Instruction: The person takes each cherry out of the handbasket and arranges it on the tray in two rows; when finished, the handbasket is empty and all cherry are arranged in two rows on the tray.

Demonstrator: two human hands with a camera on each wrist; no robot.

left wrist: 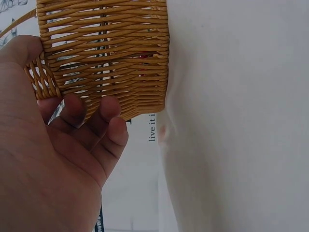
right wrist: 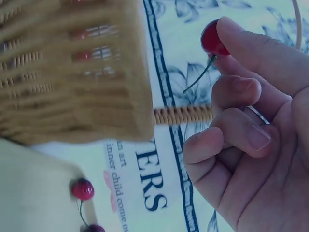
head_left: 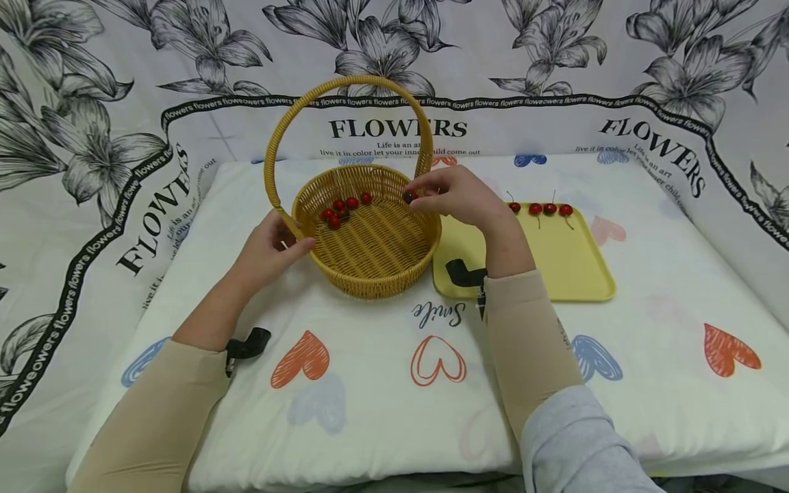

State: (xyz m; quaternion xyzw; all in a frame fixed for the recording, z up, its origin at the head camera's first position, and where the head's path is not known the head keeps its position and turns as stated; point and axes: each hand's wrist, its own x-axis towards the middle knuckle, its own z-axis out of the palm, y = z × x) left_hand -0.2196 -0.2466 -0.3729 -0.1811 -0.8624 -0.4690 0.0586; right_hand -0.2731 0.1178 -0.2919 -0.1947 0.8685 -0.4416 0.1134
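A yellow-brown wicker basket [head_left: 370, 284] with a tall arched handle stands left of centre in the head view. Several red cherries [head_left: 352, 203] lie inside it, toward its left side. My left hand [head_left: 271, 250] grips the basket's left rim, thumb over the edge; the left wrist view shows the fingers curled beneath the weave [left wrist: 106, 63]. Between thumb and forefinger, my right hand [head_left: 459, 197] pinches one red cherry [right wrist: 213, 38], its green stem hanging down. That hand is at the basket's right rim, near the handle's base.
Right of the basket is a yellow tray [head_left: 579, 274], partly behind my right forearm. Several cherries [head_left: 550, 209] with stems sit along its far edge. A white cloth with printed hearts [head_left: 437, 360] covers the surface, and a flower-printed fabric [head_left: 209, 41] rises behind it.
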